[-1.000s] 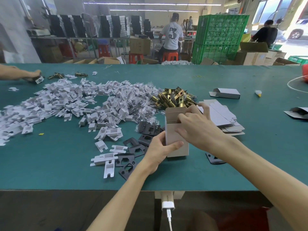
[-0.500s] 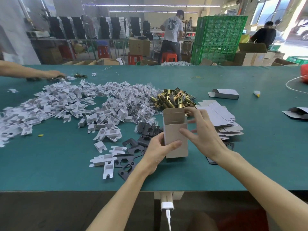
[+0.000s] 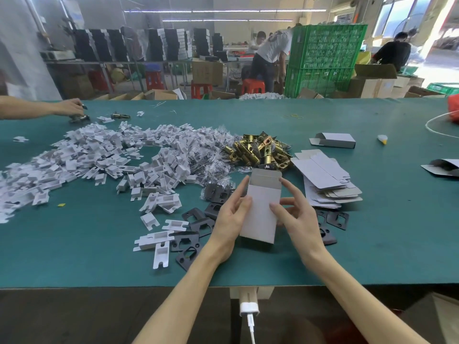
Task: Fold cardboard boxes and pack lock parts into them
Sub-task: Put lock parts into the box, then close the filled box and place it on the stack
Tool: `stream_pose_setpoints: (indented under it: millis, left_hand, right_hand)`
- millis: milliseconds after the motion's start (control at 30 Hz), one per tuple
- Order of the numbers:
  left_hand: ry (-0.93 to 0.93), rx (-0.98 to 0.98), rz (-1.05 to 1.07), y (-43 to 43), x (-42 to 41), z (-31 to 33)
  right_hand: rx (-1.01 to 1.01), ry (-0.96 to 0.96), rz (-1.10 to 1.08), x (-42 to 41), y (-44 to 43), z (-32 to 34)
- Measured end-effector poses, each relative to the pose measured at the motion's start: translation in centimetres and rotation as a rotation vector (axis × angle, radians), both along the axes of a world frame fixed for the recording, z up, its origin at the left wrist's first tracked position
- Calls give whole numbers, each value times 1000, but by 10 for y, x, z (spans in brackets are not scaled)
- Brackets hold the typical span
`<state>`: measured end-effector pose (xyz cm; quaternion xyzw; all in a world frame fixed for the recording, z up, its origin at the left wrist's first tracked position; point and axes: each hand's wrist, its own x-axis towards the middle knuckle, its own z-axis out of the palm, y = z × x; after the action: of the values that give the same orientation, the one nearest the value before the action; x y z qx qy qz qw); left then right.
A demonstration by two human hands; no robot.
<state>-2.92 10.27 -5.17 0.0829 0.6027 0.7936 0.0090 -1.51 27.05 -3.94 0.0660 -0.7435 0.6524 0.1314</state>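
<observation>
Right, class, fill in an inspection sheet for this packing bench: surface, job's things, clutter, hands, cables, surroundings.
Surface: green table, largely strewn with parts.
Job's things: cardboard box held upright, top open; flat box blanks to its right; brass latches behind it; black plates around it; white plastic parts heaped at left.
Clutter: folded box lying far right.
Hands: left hand and right hand hold the box by its sides, thumbs on its front.
Cables: white charger with cable at the near edge; white cord far right.
Surroundings: green crates, workers, another person's hand far left.
</observation>
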Motion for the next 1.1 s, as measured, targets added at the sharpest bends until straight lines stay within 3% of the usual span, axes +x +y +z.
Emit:
stream_pose_setpoints:
  millis: [133, 267, 667, 867, 1100]
  left_hand:
    - [-1, -29, 20, 1, -1, -1]
    - [-6, -34, 59, 1, -4, -4]
    - [-54, 38, 89, -1, -5, -6]
    - [-100, 76, -64, -3, -2, 1]
    - [-93, 57, -21, -2, -1, 0]
  right_hand:
    - [-248, -86, 20, -1, -5, -8]
    - [-330, -142, 73, -4, -2, -13]
    - [-182, -106, 169, 1, -9, -10]
    - [-208, -97, 163, 3, -9, -10]
    - [-204, -88, 166, 5, -9, -7]
